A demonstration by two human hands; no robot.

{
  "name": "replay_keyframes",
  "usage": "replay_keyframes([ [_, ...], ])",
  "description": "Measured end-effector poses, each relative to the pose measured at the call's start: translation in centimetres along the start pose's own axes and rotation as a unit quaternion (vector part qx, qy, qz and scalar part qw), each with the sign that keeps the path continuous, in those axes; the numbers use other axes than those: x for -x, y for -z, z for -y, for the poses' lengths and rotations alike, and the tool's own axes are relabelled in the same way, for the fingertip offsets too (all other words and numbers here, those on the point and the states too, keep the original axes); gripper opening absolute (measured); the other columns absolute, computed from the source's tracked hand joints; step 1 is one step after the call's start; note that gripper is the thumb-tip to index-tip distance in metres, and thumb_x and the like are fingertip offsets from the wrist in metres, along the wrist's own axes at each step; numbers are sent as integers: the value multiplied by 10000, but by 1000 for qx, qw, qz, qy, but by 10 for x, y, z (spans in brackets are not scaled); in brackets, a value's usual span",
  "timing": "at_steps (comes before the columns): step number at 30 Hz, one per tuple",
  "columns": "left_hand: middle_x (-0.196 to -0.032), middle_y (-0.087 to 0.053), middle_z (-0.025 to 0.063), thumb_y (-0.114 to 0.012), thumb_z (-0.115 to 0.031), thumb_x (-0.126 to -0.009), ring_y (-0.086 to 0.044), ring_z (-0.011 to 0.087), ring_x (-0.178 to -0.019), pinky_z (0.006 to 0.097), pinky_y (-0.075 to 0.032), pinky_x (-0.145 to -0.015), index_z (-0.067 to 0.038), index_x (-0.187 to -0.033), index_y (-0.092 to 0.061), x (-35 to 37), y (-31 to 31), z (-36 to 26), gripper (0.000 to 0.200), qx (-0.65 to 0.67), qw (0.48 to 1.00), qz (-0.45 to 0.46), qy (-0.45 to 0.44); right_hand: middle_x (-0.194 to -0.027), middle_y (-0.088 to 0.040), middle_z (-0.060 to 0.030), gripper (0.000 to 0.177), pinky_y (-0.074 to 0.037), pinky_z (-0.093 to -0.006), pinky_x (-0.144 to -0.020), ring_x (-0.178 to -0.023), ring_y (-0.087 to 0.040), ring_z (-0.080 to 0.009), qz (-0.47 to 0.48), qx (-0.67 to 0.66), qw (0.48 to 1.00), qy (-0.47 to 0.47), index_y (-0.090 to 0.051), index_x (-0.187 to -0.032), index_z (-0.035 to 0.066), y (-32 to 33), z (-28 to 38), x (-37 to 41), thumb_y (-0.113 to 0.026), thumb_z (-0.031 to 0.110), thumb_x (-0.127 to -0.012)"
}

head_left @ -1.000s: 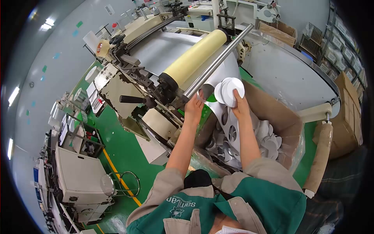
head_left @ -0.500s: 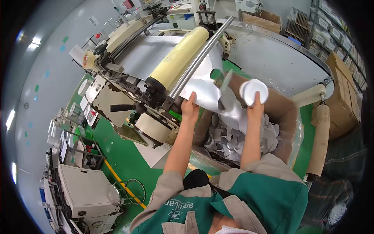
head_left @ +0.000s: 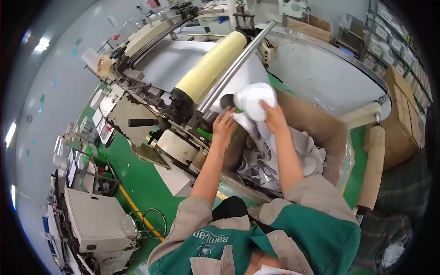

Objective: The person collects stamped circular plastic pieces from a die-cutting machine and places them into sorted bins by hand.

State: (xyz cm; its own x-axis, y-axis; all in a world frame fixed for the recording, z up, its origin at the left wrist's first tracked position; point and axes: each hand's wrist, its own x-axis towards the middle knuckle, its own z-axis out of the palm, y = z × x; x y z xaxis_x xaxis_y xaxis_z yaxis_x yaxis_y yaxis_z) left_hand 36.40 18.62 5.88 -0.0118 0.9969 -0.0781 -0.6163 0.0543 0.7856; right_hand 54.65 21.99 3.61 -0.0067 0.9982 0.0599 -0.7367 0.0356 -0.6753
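My right hand [head_left: 275,120] grips several white round discs [head_left: 257,98], fanned over one another with their faces up. They overlap the pale sheet [head_left: 253,73], which hangs from the machine's steel bar [head_left: 236,68]. A dark round hole shows in the sheet just left of the discs. Close by that hole and the sheet's left edge is my left hand [head_left: 223,130], palm up, its fingers apart and nothing held in them. Below both hands, a cardboard box [head_left: 332,130] contains a heap of silver and white round pieces and sheet scrap [head_left: 263,167].
A yellow roller [head_left: 211,68] lies behind the steel bar, with a black crank handle [head_left: 143,122] at the machine's left side. To the right, a brown roll [head_left: 372,167] stands beside cardboard cartons [head_left: 401,121]. A white cabinet [head_left: 98,215] is at lower left.
My right hand has moved left with the discs, from over the box to the sheet. My left hand has left the sheet's edge and its fingers have spread.
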Motion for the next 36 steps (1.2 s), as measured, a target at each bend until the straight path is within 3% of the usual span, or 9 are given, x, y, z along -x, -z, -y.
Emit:
replay_keyframes([
  [5,-947,-597,81,-574,-159,-834,-582,166,-863,284,-451,-742,24,-994,-522,-10,-3,-12,248,60,995,-61,-51,-1208,-478,-117,428,-375,-430,-960,-1120,-455,-260,-223,-326,918,32,-417,-1213,44,70,2,26,-578,157,-833],
  [9,-875,-590,64,-617,-116,-781,-549,146,-758,300,-434,-683,7,-907,-560,-25,10,9,184,-44,989,-121,-73,-1146,-525,-91,437,-408,-348,-918,-1066,-497,-226,-13,-93,995,-35,-442,-1184,12,16,12,1,-619,68,-789],
  [13,-866,-608,10,-573,-142,-812,-556,98,-723,245,-436,-645,-55,-987,-596,-24,16,29,197,-60,990,-41,-124,-1117,-532,-113,436,-426,-334,-886,-1032,-517,-223,130,163,966,-155,-437,-1180,-30,-37,-1,-45,-609,37,-784],
  [18,-845,-598,22,-582,-203,-795,-548,113,-757,247,-432,-667,-51,-941,-611,-29,29,27,212,52,998,4,-44,-1166,-491,-135,453,-407,-371,-911,-1067,-489,-242,110,114,976,-151,-383,-1215,-39,4,-2,-48,-574,66,-818],
  [23,-802,-543,43,-603,-256,-809,-458,113,-737,311,-396,-708,25,-845,-571,-31,10,-13,285,6,979,-150,-139,-1205,-483,-82,507,-384,-404,-931,-1108,-456,-242,-180,-162,970,-22,-421,-1227,84,80,13,-7,-619,275,-801],
  [26,-889,-533,9,-616,-247,-801,-452,101,-828,297,-374,-756,2,-966,-528,-53,12,-1,312,130,985,-85,-68,-1231,-473,-68,491,-370,-405,-940,-1130,-441,-236,-71,-110,990,-54,-424,-1234,120,71,24,-12,-588,322,-817],
  [28,-844,-527,8,-602,-238,-801,-479,124,-851,308,-377,-777,-55,-925,-537,-75,15,31,230,49,983,-160,-77,-1209,-479,-115,423,-379,-387,-960,-1099,-470,-234,-17,2,999,-33,-407,-1222,20,38,23,-18,-525,221,-868],
  [30,-763,-531,17,-595,-246,-802,-517,151,-712,314,-439,-623,-59,-847,-565,-67,19,49,195,-5,985,-115,-129,-1178,-493,-134,401,-416,-358,-927,-1071,-494,-228,42,93,993,-64,-419,-1185,-38,4,21,-23,-546,150,-854],
  [36,-928,-607,106,-538,-90,-769,-602,195,-803,287,-473,-690,49,-973,-566,-14,16,49,248,10,998,58,-6,-1072,-550,-133,493,-461,-305,-792,-946,-558,-206,99,272,936,-201,-446,-1151,-70,-30,12,-19,-660,154,-767],
])
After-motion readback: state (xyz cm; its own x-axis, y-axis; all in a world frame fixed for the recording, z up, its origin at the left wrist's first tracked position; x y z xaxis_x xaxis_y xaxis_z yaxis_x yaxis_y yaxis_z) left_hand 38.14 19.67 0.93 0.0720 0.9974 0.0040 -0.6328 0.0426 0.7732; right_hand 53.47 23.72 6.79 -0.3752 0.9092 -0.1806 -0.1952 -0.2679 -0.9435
